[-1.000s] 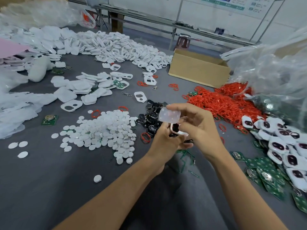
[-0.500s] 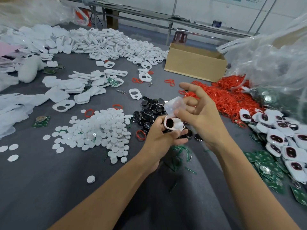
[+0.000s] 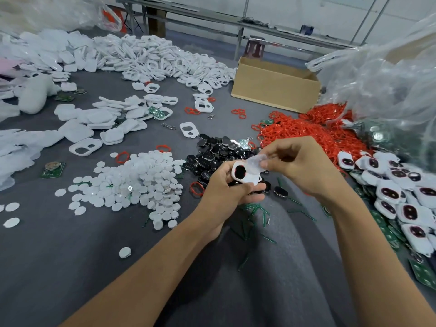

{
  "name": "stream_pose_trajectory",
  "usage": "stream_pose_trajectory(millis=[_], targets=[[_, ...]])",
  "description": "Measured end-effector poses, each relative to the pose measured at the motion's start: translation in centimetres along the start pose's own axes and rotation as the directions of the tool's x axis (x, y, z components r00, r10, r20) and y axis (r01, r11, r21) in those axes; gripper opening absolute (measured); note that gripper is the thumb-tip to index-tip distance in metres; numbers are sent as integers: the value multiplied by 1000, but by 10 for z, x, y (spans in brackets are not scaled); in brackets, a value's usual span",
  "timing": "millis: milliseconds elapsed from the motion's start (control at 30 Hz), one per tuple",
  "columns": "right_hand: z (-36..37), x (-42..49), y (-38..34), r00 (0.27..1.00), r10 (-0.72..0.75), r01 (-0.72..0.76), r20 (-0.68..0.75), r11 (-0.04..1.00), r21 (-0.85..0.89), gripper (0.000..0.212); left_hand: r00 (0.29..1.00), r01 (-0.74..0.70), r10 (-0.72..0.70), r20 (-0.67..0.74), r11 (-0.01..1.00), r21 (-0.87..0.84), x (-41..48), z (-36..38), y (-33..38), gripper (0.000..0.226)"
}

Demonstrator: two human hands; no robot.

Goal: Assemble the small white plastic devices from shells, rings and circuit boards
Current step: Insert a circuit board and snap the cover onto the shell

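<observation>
Left hand (image 3: 224, 192) grips the white shell (image 3: 247, 179); right hand (image 3: 302, 168) pinches a translucent cover (image 3: 256, 161) touching its edge. Pressed askew, the cover might not seat, or might slip loose

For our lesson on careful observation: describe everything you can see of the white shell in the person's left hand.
The white shell is a small, rounded piece of smooth-looking plastic. Its face is tilted up toward the camera and has a dark oval opening with a reddish edge. The left hand grips it from below, above the grey surface. A translucent piece, pinched by the right hand, meets its upper right edge.
</observation>
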State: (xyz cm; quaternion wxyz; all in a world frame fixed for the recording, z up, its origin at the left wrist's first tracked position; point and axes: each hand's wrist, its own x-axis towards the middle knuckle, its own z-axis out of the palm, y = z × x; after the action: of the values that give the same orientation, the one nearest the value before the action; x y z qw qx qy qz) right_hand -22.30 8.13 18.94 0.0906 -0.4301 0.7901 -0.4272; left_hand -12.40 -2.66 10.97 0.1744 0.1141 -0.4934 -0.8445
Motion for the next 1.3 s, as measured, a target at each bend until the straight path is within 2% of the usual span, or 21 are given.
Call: stream_pose_trajectory(millis=[167,367,600,800,1067,1300], targets=[[8,1,0,998,-24,37,60,977,-209,23,1000,-3,3,9,1000,26,-3,2,1,33],[19,3,-1,1000,-23,21,-9,986,-165,18,1000,-14,14,26,999,30,-3,2,2,32],[23,4,2,999,-32,29,-19,988,-154,14,999,-36,35,15,999,37,-4,3,3,30],[30,5,6,996,-80,67,-49,973,-223,14,999,-36,36,-2,998,43,-4,3,3,31],[37,6,11,965,-242,181,-104,895,-408,10,998,-49,49,-26,999,24,1,0,1,30],[39,4,14,961,-255,187,-110,887,-423,12,997,-22,24,-74,999,32,1,1,1,31]])
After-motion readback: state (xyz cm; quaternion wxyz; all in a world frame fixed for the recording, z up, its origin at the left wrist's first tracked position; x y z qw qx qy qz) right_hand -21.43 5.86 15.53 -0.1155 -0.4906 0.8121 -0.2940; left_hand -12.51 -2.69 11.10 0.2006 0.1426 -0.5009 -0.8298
